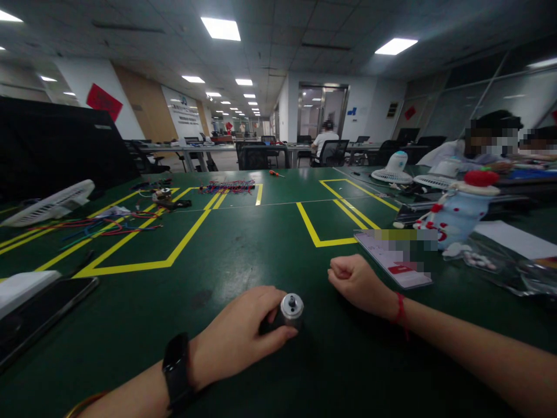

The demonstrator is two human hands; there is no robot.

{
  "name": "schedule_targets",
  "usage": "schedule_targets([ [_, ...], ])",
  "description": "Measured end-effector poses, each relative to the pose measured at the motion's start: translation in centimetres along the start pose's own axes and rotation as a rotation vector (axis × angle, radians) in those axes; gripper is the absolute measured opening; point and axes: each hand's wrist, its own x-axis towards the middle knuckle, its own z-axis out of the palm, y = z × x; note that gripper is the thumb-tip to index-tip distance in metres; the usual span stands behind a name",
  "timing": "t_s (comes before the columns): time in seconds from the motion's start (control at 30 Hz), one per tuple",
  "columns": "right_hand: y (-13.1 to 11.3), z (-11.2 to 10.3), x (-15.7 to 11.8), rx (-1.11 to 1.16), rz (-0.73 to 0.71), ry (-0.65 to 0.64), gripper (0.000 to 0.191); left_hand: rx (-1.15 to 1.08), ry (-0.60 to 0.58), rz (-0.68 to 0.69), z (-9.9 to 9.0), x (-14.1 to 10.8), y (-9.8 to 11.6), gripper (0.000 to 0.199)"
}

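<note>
A small silver metal cylinder [292, 309], with a short shaft on its top face, stands upright near the front middle of the green table [243, 249]. My left hand [243, 328], with a black band on its wrist, holds the cylinder from the left between thumb and fingers. To the right of it, my right hand [354, 281] rests on the table with its fingers curled into a fist. Nothing shows in that fist, though the inside of the palm is hidden. A phone-like flat panel [391, 258] lies just beyond my right hand.
Wires [117, 225] and a small mechanical part [163, 197] lie at the left, near a dark phone [52, 316]. Farther back are a wire bundle [228, 186] and a screwdriver [275, 173]. A blue bottle [465, 215] and white fans [393, 168] stand right; a person leans there.
</note>
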Motion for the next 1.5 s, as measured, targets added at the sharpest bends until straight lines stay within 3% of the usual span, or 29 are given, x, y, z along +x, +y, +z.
schedule_targets([
  [0.07,-1.7,0.6,-0.5,0.004,-0.044,-0.076,0.036,0.006,0.007,0.002,0.1,0.0,0.0,0.018],
  [0.13,-3.4,1.3,-0.9,0.051,-0.138,-0.174,0.012,0.011,0.013,0.007,0.2,0.0,-0.2,0.017],
  [0.27,-5.3,2.5,-1.3,0.011,-0.271,-0.171,0.008,0.011,0.021,0.021,0.4,0.0,-0.5,0.012],
  [0.47,-4.8,1.8,-0.9,0.047,-0.245,-0.096,0.009,0.006,0.009,0.005,0.2,0.0,-0.3,0.013],
  [0.7,-3.1,-0.6,-1.4,-0.240,-0.173,-0.406,0.009,0.010,0.012,-0.002,0.1,0.0,-0.2,0.019],
  [0.93,-2.6,-0.5,-1.6,-0.242,-0.168,-0.455,0.011,0.014,-0.002,-0.011,0.2,0.0,-0.4,0.019],
  [1.07,-2.2,-1.1,-0.9,-0.086,-0.143,-0.363,0.011,0.004,-0.005,-0.002,0.1,0.1,-0.3,0.020],
  [1.23,-0.1,-1.7,0.5,0.033,-0.011,-0.019,0.014,-0.006,-0.015,0.001,-0.2,0.1,-0.2,0.017],
  [1.3,0.8,-1.6,0.8,0.050,0.073,0.062,0.017,-0.007,-0.020,-0.002,-0.2,0.1,-0.2,0.016],
  [1.4,1.5,-1.5,1.0,0.074,0.135,0.068,0.019,-0.004,-0.020,0.004,-0.1,0.1,-0.2,0.015],
  [1.5,1.5,-1.4,0.9,0.037,0.133,-0.012,0.020,0.001,-0.016,0.005,0.0,0.1,-0.2,0.016],
])
